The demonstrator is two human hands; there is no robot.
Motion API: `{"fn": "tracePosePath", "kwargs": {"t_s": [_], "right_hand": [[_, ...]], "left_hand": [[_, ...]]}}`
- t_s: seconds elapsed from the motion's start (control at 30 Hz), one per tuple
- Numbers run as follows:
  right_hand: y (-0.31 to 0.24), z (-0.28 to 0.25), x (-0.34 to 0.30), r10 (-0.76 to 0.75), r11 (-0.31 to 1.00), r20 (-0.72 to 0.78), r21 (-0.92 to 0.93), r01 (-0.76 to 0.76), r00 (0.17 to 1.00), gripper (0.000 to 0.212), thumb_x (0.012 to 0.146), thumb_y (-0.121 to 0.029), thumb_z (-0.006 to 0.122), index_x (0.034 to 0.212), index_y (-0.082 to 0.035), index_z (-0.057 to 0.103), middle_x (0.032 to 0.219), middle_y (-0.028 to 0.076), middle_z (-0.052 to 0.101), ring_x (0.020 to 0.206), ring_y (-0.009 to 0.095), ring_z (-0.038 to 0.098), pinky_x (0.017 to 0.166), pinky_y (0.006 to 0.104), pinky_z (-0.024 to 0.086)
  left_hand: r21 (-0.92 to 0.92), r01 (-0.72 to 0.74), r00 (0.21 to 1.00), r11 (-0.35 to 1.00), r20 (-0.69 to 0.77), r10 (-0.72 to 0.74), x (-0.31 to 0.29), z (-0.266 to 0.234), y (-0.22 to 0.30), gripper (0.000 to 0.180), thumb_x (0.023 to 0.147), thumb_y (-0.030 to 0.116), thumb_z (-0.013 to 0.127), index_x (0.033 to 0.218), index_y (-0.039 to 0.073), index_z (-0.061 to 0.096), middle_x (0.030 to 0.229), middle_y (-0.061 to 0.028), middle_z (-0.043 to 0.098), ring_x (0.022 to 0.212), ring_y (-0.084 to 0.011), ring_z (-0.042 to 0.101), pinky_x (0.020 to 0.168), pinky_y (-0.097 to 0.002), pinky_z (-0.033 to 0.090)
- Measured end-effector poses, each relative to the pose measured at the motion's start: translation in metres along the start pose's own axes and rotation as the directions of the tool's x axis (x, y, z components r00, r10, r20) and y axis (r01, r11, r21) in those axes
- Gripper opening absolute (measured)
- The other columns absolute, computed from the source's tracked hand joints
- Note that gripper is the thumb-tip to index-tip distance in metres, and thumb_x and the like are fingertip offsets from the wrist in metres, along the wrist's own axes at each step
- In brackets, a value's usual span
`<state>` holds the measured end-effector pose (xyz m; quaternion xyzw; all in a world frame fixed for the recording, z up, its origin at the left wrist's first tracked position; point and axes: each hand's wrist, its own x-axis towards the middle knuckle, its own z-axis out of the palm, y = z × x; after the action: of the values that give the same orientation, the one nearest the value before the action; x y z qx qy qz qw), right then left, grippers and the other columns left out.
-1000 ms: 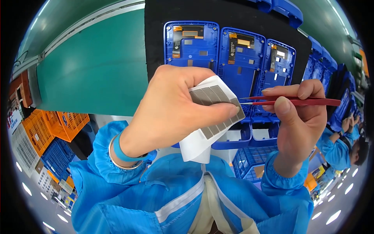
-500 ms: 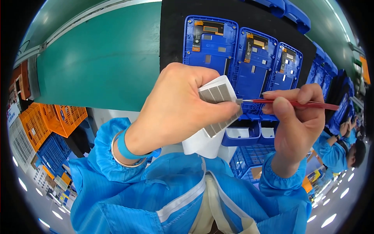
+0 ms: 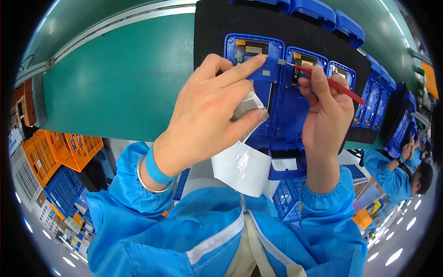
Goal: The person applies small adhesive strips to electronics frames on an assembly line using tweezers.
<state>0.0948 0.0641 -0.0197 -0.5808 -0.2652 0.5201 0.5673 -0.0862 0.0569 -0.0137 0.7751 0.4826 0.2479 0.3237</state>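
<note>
My left hand (image 3: 207,108) pinches a sheet of grey rectangular stickers (image 3: 244,108) between thumb and curled fingers. Its index finger reaches out over the left blue plastic housing (image 3: 276,45), close to a black and orange flex cable (image 3: 240,51). White backing paper (image 3: 242,168) curls down below the sheet. Red tweezers (image 3: 347,90) are gripped in my right hand (image 3: 326,113), their tip pointing left. A small grey sticker (image 3: 281,62) sits at that tip, over the left housing's right edge; whether it touches is unclear. The middle blue housing (image 3: 290,111) lies beneath my right hand.
A third blue housing (image 3: 351,73) lies to the right on the black mat (image 3: 210,27). More blue shells (image 3: 314,13) line the far edge. Green table surface (image 3: 115,78) spreads left. Orange crates (image 3: 80,150) stand at lower left. A co-worker (image 3: 392,168) sits at right.
The tweezers have left the sticker sheet and moved up to the left housing with a grey sticker at the tip. My left index finger has stretched out toward that housing.
</note>
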Motion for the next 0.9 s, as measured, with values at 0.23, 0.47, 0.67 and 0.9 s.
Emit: {"fn": "tracePosePath", "kwargs": {"t_s": [0.23, 0.47, 0.67, 0.9], "right_hand": [[0.011, 0.016, 0.004, -0.086, 0.989, 0.002, -0.121, 0.085, 0.996, 0.017, 0.081, -0.009, 0.062, 0.09, -0.005, 0.048, 0.086, 0.016, 0.064, 0.073, 0.016, 0.062, 0.067, 0.0218, 0.049], [0.012, 0.02, 0.005, -0.094, 0.979, -0.012, -0.182, 0.091, 0.995, 0.019, 0.08, -0.008, 0.063, 0.09, -0.004, 0.048, 0.085, 0.015, 0.064, 0.072, 0.016, 0.063, 0.067, 0.0217, 0.049], [0.013, 0.022, 0.005, -0.114, 0.974, 0.0, -0.199, 0.111, 0.994, 0.018, 0.08, -0.008, 0.062, 0.09, -0.004, 0.048, 0.085, 0.016, 0.064, 0.072, 0.016, 0.063, 0.067, 0.0218, 0.049], [0.014, 0.022, 0.006, -0.121, 0.972, 0.004, -0.204, 0.119, 0.993, 0.018, 0.08, -0.006, 0.062, 0.09, -0.003, 0.048, 0.084, 0.016, 0.064, 0.073, 0.017, 0.063, 0.067, 0.0226, 0.05]], "left_hand": [[-0.006, 0.013, 1.0, 1.0, -0.018, -0.013, 0.0, 0.006, -0.008, 0.019, 0.06, 0.012, 0.073, 0.068, 0.004, 0.058, 0.122, -0.0042, 0.052, 0.086, -0.024, 0.046, 0.071, -0.0301, 0.045], [-0.024, -0.005, 1.0, 1.0, -0.028, 0.004, 0.001, 0.006, -0.011, 0.021, 0.058, 0.011, 0.074, 0.068, 0.002, 0.058, 0.121, -0.0052, 0.053, 0.084, -0.0244, 0.046, 0.069, -0.0297, 0.045], [-0.037, -0.013, 0.999, 0.999, -0.041, 0.012, 0.002, 0.006, -0.013, 0.02, 0.058, 0.011, 0.074, 0.067, 0.002, 0.058, 0.12, -0.0056, 0.053, 0.084, -0.0241, 0.046, 0.068, -0.0292, 0.045], [-0.048, -0.013, 0.999, 0.999, -0.037, 0.012, 0.002, 0.006, -0.013, 0.02, 0.058, 0.01, 0.074, 0.066, 0.002, 0.058, 0.12, -0.0054, 0.053, 0.083, -0.0237, 0.046, 0.068, -0.0288, 0.044]]}}
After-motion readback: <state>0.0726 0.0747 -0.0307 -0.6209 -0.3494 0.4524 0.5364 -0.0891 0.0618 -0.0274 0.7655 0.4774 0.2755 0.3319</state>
